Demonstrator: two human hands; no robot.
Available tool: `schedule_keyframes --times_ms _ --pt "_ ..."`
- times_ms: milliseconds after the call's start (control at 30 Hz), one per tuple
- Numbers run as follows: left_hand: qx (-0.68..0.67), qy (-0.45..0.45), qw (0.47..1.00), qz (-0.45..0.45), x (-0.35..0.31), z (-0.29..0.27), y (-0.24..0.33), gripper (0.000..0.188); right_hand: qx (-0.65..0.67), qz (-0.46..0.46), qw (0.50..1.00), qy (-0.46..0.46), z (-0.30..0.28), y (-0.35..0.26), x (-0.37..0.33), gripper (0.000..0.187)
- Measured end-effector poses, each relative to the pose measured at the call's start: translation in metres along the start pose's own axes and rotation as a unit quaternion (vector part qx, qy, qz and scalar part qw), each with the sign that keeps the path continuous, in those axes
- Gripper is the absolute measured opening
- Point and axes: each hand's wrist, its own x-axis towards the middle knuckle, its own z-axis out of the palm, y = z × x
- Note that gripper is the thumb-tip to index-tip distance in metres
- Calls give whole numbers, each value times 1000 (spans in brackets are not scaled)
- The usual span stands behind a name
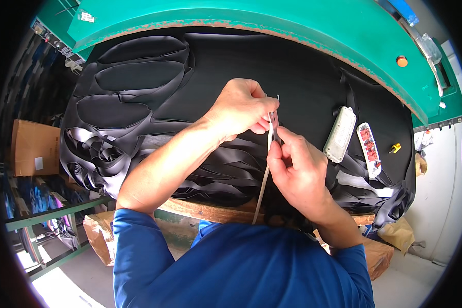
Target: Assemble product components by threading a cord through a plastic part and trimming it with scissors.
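Note:
Over the black sheet material (231, 56), my left hand (244, 105) is closed in a pinch at the upper end of a pale cord (263, 192). A thin light tip of it sticks out past my fingers. My right hand (300, 169) is just below, closed on a small flat reddish-grey piece with holes, whose exact kind I cannot make out. This piece lies right against the cord, between both hands. From there the cord runs down toward my body. To the right lie a whitish oblong casing part (341, 134) and a second white shell (369, 150) with reddish parts inside.
A small yellow piece (394, 148) lies right of the shells. Cut black strips (100, 154) are heaped at left and along the near wooden edge (210, 209). A green machine beam (292, 18) with an orange button (402, 61) spans the far side. A cardboard box (36, 148) stands left.

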Motion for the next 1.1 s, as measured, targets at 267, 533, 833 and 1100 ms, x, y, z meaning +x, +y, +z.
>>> schedule_keyframes --times_ms 267,533,833,1100 --pt "-9 8 1000 15 -3 6 0 23 27 52 998 -11 -4 -5 -1 28" --pt "-16 28 998 61 -13 15 -5 22 7 60 998 -18 -12 -5 -1 27" --pt "-79 32 990 117 -33 20 -26 21 8 70 996 -47 -24 -2 -5 32" --pt "-110 31 975 192 -42 33 -44 13 -4 22 996 -90 -49 5 2 31"
